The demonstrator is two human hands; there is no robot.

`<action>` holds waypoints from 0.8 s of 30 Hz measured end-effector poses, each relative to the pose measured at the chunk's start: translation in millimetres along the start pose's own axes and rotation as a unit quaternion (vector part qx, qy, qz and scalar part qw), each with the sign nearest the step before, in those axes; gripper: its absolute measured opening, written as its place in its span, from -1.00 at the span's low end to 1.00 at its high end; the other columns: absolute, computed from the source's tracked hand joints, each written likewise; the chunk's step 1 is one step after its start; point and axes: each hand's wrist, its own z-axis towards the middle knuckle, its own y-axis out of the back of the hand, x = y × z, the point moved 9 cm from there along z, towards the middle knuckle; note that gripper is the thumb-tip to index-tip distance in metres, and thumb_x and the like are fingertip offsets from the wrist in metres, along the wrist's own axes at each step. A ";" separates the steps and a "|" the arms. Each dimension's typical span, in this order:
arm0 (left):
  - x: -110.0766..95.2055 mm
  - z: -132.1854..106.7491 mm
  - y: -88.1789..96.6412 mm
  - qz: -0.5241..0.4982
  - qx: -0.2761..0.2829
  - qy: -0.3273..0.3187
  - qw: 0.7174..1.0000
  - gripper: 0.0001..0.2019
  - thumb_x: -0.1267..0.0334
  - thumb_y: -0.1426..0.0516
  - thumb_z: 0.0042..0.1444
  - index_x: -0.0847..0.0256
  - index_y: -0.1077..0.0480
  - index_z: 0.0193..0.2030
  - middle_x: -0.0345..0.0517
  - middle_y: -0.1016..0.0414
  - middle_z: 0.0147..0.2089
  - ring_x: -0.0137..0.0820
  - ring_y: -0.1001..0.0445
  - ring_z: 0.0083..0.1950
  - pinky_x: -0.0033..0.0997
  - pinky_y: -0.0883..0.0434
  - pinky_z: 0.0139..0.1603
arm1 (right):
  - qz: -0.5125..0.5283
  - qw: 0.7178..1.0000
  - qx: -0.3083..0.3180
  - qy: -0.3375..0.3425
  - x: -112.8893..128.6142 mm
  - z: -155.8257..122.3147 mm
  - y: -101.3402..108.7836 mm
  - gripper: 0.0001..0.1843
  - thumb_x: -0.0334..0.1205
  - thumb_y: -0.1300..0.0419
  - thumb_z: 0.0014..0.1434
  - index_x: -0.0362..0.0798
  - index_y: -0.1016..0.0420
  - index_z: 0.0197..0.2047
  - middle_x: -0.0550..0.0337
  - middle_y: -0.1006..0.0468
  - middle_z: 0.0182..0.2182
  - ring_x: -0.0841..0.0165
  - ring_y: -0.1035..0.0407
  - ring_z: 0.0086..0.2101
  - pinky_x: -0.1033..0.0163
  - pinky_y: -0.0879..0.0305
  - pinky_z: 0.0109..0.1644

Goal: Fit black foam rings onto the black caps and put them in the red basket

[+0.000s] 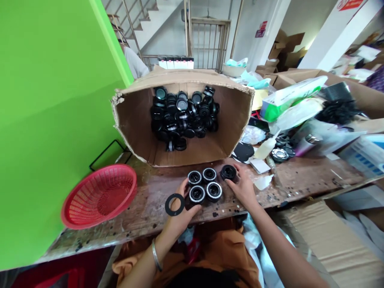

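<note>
Green wall, stairs, worn workbench.

The bench is bare wood, worn and rough, its brown surface flecked with pale and dark spots. The round caps look like glossy black plastic with bright, metal-like silver rims; the flat ring beside them is matt black. The box is plain brown cardboard, matt, torn ragged at its left edge. The basket is red plastic mesh. A smooth metal bangle shines.
</note>
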 end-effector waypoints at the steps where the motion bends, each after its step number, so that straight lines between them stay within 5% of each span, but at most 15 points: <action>1: -0.1 -2.7 1.8 -0.003 -0.005 0.005 1.000 -0.20 0.38 -0.26 -0.03 0.03 -0.04 0.35 0.00 -0.17 0.37 -0.13 -0.20 0.36 0.01 -0.22 0.34 | -0.015 1.000 -0.013 0.023 7.1 -3.9 7.2 -0.44 -0.16 -0.24 0.09 -0.12 -0.32 0.15 -0.14 -0.45 0.06 0.04 -0.32 0.07 -0.15 -0.24 0.16; 6: 2.0 -11.8 2.8 0.029 -0.008 0.020 0.999 -0.38 0.36 -0.23 0.04 0.09 -0.18 0.25 0.00 -0.34 0.21 -0.18 -0.35 0.20 -0.01 -0.30 0.25 | -0.030 0.996 -0.055 0.070 36.3 -43.7 31.5 -0.87 -0.20 -0.16 0.23 -0.03 -0.46 -0.16 0.06 -0.53 -0.24 0.18 -0.38 -0.16 -0.01 -0.32 -0.03; 12: -16.4 -13.1 4.5 0.104 -0.008 -0.034 0.994 -0.43 0.43 -0.22 0.02 0.04 -0.26 0.19 -0.07 -0.34 0.15 -0.18 -0.30 0.23 -0.06 -0.29 0.25 | 0.039 0.992 -0.011 0.116 98.0 -73.2 17.8 -0.94 -0.29 -0.20 0.22 -0.01 -0.48 -0.20 0.11 -0.51 -0.29 0.23 -0.36 -0.20 0.06 -0.29 -0.08; 19: -42.8 -29.3 22.4 0.162 0.012 -0.030 0.986 -0.74 0.43 -0.12 0.10 0.13 -0.41 -0.07 -0.06 -0.31 0.03 -0.23 -0.33 0.10 -0.15 -0.31 0.16 | 0.124 0.976 0.119 0.136 170.8 -75.1 -17.6 -0.90 -0.32 -0.17 0.25 0.04 -0.51 -0.24 0.11 -0.47 -0.30 0.22 -0.32 -0.20 0.04 -0.28 -0.12; 24: -39.5 -45.3 19.3 0.111 0.086 0.004 0.990 -0.84 0.42 -0.07 0.12 0.15 -0.43 -0.24 -0.12 -0.39 -0.17 -0.29 -0.37 -0.08 -0.24 -0.36 0.03 | 0.119 0.918 0.228 0.302 232.2 -92.2 -36.6 -0.63 -0.49 -0.04 0.25 0.07 -0.48 0.00 0.05 -0.44 -0.14 0.21 -0.25 -0.10 0.05 -0.31 -0.05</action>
